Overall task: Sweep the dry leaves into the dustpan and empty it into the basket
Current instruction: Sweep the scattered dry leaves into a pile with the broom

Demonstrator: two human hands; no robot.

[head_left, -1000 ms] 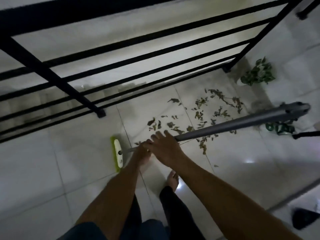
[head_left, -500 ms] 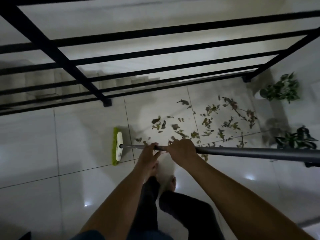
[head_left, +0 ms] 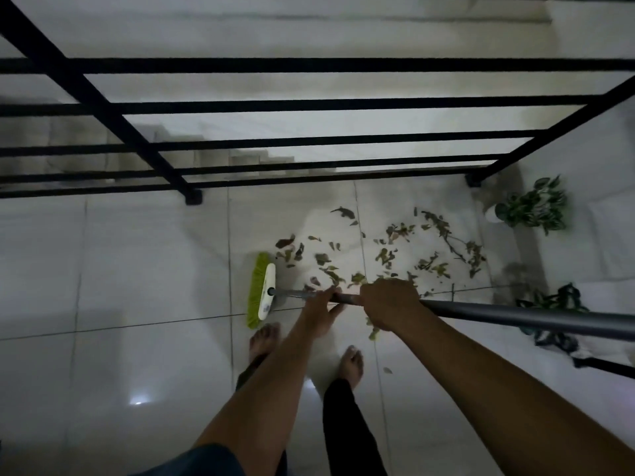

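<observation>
Both hands, my left hand (head_left: 321, 309) and right hand (head_left: 390, 304), grip the broom (head_left: 263, 292) handle; dry leaves (head_left: 385, 255) lie scattered just right of its bristles. I'm gathering them; next, sweep rightward.

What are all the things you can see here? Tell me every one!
broom: one, green bristles, white head, grey handle, on the floor left of the leaves
dry leaves: many, brown and green, scattered on the tiles right of the broom head
railing: one, black, along the far floor edge
potted plants: two, green, at the right
floor: white tiles
stairs: pale, beyond the railing
feet: two, bare, below the broom
left hand: on the handle
right hand: fingers wrapped round the handle
</observation>
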